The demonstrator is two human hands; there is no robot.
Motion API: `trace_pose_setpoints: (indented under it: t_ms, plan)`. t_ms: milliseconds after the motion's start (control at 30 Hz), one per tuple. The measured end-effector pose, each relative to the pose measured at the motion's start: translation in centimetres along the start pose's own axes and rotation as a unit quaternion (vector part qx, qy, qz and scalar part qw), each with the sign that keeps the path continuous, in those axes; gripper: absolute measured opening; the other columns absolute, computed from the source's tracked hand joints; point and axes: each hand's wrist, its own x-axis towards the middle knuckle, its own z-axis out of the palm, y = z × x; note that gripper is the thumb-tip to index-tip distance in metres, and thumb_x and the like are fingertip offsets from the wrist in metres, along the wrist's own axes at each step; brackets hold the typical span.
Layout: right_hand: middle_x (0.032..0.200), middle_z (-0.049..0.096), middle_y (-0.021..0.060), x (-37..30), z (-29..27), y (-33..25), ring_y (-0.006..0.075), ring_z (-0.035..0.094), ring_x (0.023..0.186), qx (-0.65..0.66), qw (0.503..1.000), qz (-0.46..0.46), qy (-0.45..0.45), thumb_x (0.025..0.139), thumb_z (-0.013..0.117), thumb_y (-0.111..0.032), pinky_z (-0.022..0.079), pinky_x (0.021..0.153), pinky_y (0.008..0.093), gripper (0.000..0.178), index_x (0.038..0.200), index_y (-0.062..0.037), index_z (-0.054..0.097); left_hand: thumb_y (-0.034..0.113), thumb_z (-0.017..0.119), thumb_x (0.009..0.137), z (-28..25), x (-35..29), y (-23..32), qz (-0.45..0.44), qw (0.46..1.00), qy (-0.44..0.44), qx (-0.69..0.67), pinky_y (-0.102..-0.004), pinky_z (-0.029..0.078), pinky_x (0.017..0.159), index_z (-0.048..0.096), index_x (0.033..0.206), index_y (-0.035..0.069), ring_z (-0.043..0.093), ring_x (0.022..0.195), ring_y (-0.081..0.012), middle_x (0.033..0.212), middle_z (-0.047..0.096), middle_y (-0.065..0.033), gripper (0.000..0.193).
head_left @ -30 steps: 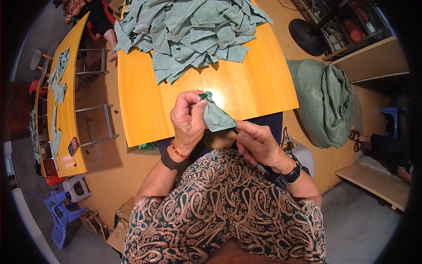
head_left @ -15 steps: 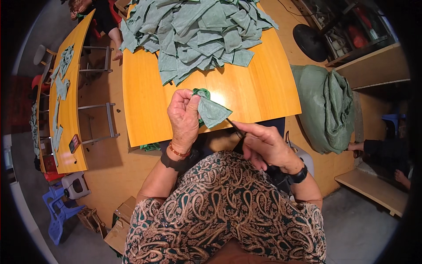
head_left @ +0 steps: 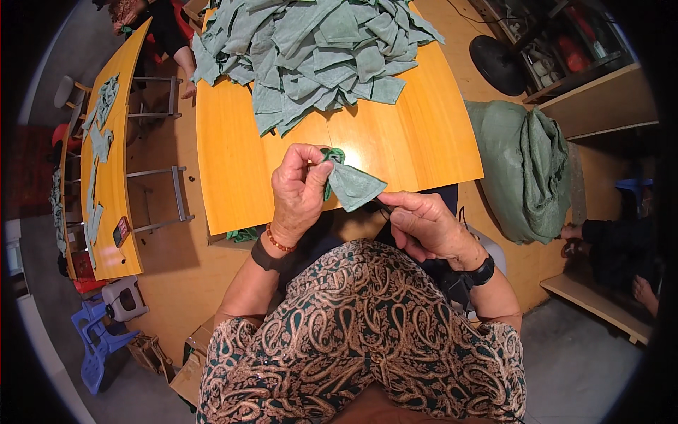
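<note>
My left hand (head_left: 299, 185) is closed, its thumb and fingers pinching a small grey-green fabric piece (head_left: 355, 186) with a darker green edge. The piece fans out to the right in a triangle above the table's near edge. My right hand (head_left: 432, 227) is closed around a thin dark tool (head_left: 383, 207), mostly hidden by the fingers. Its index fingertip sits close to the fabric's right corner; whether they touch I cannot tell. Farther off, a large heap of similar green fabric pieces (head_left: 318, 53) lies on the yellow wooden table (head_left: 438, 134).
To the right stands a big green sack (head_left: 522, 173), beside a round black base (head_left: 496, 65). A second yellow table (head_left: 113, 212) at the left carries fabric strips (head_left: 102, 141). A blue plastic chair (head_left: 99, 343) and cardboard boxes (head_left: 187, 374) are lower left. Other people sit at far left and right.
The fabric's pointed corner has swung to the right and up, up to my right fingertips. The dark tool's shaft, visible earlier against the corner, is now mostly hidden.
</note>
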Motion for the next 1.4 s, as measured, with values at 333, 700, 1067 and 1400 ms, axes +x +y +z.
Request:
trace_pose_setpoints:
  t_ms: [333,700,1067,1400]
  plan:
    - [0.065,0.058,0.0039,2.3,1.8,1.6,0.0082,0.045,0.038,0.133,0.989,-0.066,-0.01,0.1,0.048,-0.017,0.033,0.033,0.0206,0.041,0.14,-0.0059,0.047,0.005,0.061,0.095,2.5,-1.7,-1.2,-0.058,0.99,0.048,-0.121,-0.0168,0.04,0.061,0.051,0.096,0.004,0.047,0.068,-0.002,0.08,0.055,0.0033,0.009]
    - [0.067,0.06,0.0058,0.0,0.4,0.7,0.0075,0.048,0.038,0.131,0.991,0.006,-0.034,0.1,0.049,-0.011,0.033,0.032,0.0188,0.038,0.137,-0.0077,0.052,0.007,0.056,0.099,1.0,0.7,-0.5,-0.03,0.99,0.11,-0.088,-0.0176,0.04,0.056,0.05,0.099,0.004,0.047,0.064,-0.0022,0.078,0.053,0.0043,0.007]
    - [0.063,0.058,0.0044,0.9,-0.1,1.1,0.0067,0.044,0.038,0.154,0.988,-0.019,-0.025,0.099,0.05,-0.01,0.033,0.034,0.0189,0.037,0.136,-0.0089,0.054,0.002,0.056,0.097,0.0,0.4,-0.7,-0.025,0.997,0.064,-0.018,-0.0191,0.04,0.063,0.052,0.097,0.002,0.045,0.072,-0.0034,0.082,0.051,0.0034,0.004]
    - [0.063,0.058,0.0041,0.3,0.5,0.7,0.006,0.044,0.038,0.087,0.996,0.013,-0.006,0.099,0.051,-0.01,0.034,0.034,0.0189,0.038,0.136,-0.0083,0.054,0.001,0.057,0.095,-0.1,0.8,-0.7,0.012,0.997,0.046,0.053,-0.0199,0.04,0.062,0.053,0.096,0.002,0.044,0.07,-0.0045,0.08,0.051,0.0029,0.004]
